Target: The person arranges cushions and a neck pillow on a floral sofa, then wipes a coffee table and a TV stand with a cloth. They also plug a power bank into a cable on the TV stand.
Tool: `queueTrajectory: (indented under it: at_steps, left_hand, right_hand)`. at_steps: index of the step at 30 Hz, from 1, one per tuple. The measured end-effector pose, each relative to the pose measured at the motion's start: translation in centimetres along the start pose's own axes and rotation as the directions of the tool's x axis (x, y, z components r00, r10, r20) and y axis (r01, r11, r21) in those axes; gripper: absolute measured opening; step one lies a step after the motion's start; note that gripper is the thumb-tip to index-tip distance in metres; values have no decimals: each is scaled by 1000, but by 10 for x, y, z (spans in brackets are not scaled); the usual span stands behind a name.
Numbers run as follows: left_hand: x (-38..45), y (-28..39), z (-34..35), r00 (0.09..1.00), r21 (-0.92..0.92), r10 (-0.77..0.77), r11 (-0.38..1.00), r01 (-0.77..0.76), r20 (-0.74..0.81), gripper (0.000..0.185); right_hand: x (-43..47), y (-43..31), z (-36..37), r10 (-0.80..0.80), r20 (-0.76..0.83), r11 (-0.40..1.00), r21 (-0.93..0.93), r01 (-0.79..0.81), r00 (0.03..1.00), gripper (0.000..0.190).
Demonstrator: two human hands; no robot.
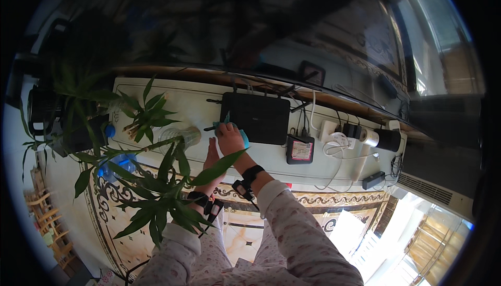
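Note:
My right hand (230,139) holds a teal cloth (243,137) at the front left corner of a black router box (256,118) with antennas. The cloth is bunched under its fingers. Just left of it my left hand (212,157) is raised over the front of the white cabinet top (258,161), partly behind a leaf; whether it touches anything cannot be told. A clear glass vase (180,136) lies or stands left of the hands, and green lucky bamboo leaves (156,192) reach across the left forearm.
A black television screen (274,24) rises behind the cabinet. Right of the router are a small black box with a label (300,150), a power strip (340,139) with plugs, and loose white cables. Another bamboo plant (148,112) stands at left, with a large blue water bottle (117,166) below.

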State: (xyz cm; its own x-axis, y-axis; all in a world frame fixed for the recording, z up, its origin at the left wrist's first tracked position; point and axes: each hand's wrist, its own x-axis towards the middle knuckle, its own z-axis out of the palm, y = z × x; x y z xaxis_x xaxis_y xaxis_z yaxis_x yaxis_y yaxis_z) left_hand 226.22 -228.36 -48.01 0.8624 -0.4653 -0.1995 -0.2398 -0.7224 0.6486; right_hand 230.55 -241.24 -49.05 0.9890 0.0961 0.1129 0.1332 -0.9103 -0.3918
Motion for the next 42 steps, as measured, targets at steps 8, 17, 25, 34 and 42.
queueTrajectory:
  at_steps: [8,17,25,34,42]
  left_hand:
    - [5,14,-2,991,57,-58,997,52,119,88]
    - [21,7,0,980,169,-81,984,49,183,82]
    - [25,10,1,967,343,-58,939,-32,247,77]
    - [30,15,7,953,436,-161,899,35,256,72]
    - [28,18,4,957,453,-138,892,8,255,75]
  right_hand:
    - [-86,61,-41,319,-42,943,-84,-322,947,40]
    - [-64,44,-27,570,36,819,-106,-564,821,39]
    - [-6,73,-26,228,-117,973,-14,-231,967,18]
    - [-5,85,-43,309,-150,922,-193,-335,939,35]
    - [7,131,-54,319,-134,893,-289,-345,938,32]
